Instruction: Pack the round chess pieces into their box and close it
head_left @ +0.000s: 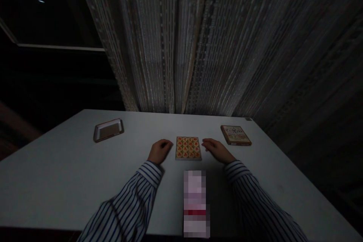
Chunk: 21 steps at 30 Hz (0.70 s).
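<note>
A shallow square box (pixel 188 159) of xiangqi pieces (pixel 188 147) lies on the white table in front of me. The round, pale pieces bear red characters and sit in neat rows. Just left of the box, my left hand (pixel 160 151) rests on the table, its fingers loosely curled in toward the thumb with nothing visible in them. On the other side, my right hand (pixel 218 150) lies with its fingers pointing at the box, slightly apart and holding nothing. Neither hand touches the box.
An open brown-rimmed tray or box lid (pixel 109 130) lies at the table's (pixel 70 181) far left. To the right is a flat box with dark lettering (pixel 236 135). A string curtain (pixel 170 45) hangs behind the far edge. A pixelated patch covers the near middle.
</note>
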Each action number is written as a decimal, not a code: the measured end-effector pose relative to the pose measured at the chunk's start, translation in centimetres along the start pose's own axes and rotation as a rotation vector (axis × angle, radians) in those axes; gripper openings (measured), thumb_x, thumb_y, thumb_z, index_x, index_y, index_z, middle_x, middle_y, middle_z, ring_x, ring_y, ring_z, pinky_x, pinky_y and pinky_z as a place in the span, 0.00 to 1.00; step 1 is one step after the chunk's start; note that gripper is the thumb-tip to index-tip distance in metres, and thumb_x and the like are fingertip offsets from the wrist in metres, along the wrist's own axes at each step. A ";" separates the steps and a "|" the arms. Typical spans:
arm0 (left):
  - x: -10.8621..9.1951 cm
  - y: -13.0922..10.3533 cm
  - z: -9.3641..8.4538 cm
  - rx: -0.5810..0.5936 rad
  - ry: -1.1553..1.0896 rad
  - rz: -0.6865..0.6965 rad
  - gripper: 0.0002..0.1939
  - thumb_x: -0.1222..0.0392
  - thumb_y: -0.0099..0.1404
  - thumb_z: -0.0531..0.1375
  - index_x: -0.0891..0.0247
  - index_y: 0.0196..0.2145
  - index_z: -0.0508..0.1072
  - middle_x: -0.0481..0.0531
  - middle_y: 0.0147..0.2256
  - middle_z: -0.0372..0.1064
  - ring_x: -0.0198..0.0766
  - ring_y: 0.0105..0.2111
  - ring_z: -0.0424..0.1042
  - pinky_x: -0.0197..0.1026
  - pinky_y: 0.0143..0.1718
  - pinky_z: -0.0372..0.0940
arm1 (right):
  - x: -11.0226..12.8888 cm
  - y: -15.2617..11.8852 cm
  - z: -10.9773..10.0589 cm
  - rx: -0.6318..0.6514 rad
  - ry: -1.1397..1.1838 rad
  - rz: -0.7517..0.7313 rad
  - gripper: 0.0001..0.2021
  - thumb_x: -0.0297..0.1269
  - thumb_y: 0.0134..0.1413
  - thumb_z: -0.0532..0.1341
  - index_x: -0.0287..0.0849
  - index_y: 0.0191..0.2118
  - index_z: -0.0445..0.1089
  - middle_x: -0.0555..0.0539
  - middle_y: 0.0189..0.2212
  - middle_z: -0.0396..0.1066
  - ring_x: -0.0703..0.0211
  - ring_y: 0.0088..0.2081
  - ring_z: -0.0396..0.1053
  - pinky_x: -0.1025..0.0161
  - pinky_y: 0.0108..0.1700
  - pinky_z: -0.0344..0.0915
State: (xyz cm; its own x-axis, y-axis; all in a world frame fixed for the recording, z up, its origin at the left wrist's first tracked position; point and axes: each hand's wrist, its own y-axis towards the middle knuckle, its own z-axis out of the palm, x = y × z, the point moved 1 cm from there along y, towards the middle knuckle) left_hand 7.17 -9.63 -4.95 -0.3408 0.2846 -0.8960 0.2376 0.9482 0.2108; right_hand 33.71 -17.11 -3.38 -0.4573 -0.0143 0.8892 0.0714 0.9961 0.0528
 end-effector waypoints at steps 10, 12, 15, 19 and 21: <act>0.0 0.2 0.0 -0.021 -0.056 -0.028 0.13 0.51 0.53 0.57 0.65 0.26 0.72 0.51 0.25 0.72 0.39 0.30 0.70 0.40 0.35 0.64 | 0.1 0.4 0.3 -0.098 0.027 0.045 0.16 0.41 0.52 0.54 0.36 0.40 0.70 0.41 0.36 0.74 0.62 0.31 0.70 0.63 0.35 0.65; -0.1 0.2 -0.1 -0.011 -0.092 -0.032 0.13 0.52 0.54 0.56 0.65 0.29 0.73 0.52 0.26 0.73 0.39 0.31 0.70 0.40 0.37 0.63 | 0.0 0.3 0.3 -0.118 0.037 0.054 0.16 0.44 0.51 0.55 0.35 0.38 0.70 0.41 0.35 0.74 0.62 0.30 0.69 0.63 0.32 0.64; -0.2 0.1 -0.2 -0.023 -0.147 -0.054 0.14 0.52 0.55 0.55 0.66 0.32 0.73 0.54 0.26 0.73 0.40 0.30 0.71 0.41 0.38 0.63 | 0.0 0.2 0.4 -0.145 0.052 0.054 0.18 0.47 0.48 0.55 0.36 0.34 0.70 0.42 0.33 0.74 0.61 0.29 0.68 0.64 0.30 0.62; -0.2 -0.1 -0.2 -0.049 -0.222 -0.095 0.15 0.50 0.51 0.58 0.66 0.28 0.73 0.53 0.23 0.71 0.39 0.28 0.70 0.41 0.36 0.63 | -0.4 0.2 0.5 -0.177 0.073 0.047 0.20 0.53 0.43 0.57 0.38 0.31 0.70 0.44 0.29 0.73 0.61 0.28 0.67 0.63 0.30 0.61; -0.2 -0.3 -0.4 -0.052 -0.261 -0.124 0.16 0.48 0.49 0.59 0.66 0.26 0.72 0.52 0.22 0.71 0.38 0.26 0.69 0.40 0.33 0.63 | -0.6 0.3 0.4 -0.183 0.085 0.048 0.21 0.55 0.42 0.57 0.38 0.29 0.70 0.44 0.28 0.73 0.61 0.27 0.66 0.64 0.29 0.61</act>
State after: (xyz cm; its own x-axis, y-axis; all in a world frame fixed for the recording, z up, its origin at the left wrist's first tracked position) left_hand 6.76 -9.89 -4.70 -0.1169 0.1268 -0.9850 0.1595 0.9813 0.1074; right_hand 33.62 -16.73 -4.09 -0.3740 0.0182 0.9273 0.2552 0.9632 0.0840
